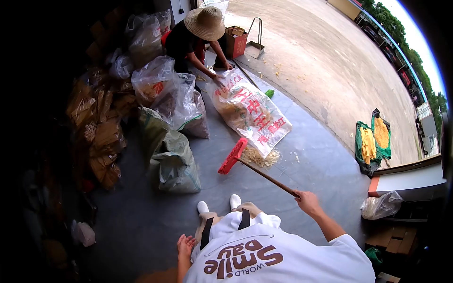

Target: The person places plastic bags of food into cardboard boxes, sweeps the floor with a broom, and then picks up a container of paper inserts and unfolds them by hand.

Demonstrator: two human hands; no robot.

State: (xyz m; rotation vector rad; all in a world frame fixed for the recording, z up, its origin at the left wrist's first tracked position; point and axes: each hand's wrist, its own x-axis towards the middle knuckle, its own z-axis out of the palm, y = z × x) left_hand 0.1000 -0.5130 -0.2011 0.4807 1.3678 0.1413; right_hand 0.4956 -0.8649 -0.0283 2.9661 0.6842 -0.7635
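Observation:
My right hand [307, 203] is closed around the end of a brown wooden stick. At the stick's far end is a red broom head [232, 156], held out in front of me near a pile of pale shavings [259, 156]. My left hand [186, 245] hangs low beside my body with its fingers apart and nothing in it. A white printed sack [255, 111] lies on the grey floor beyond the broom, its lower corner over the shavings. A person in a straw hat crouches at the sack's far end with both hands on it.
Full plastic bags [155, 80] and a greenish woven sack [173, 165] stand left of centre, with flattened cardboard [101, 141] behind them. A red box [235, 42] and a metal-handled dustpan [255, 49] stand near the doorway. Green sacks [373, 141] lie outside at right.

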